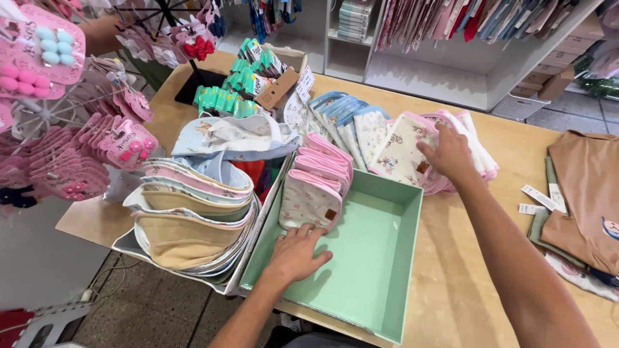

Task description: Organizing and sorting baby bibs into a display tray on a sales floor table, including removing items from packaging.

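Inside the pale green cardboard box [380, 258] on the wooden desk [464, 270], the left hand [296, 252] lies flat, fingers spread, its grip open, touching the front of a row of upright pink-edged folded cloths [316, 183]. Beyond the box's far rim, the right hand [448, 154] presses open-palmed on a fanned stack of floral pink-trimmed cloths [403, 151]. Left of the box sits a tray of stacked beige and pastel bibs [190, 219].

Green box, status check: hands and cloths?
Left hand flat in green box, bracing pink folded cloths. Right hand on floral cloth stack on table. Nothing blocking.
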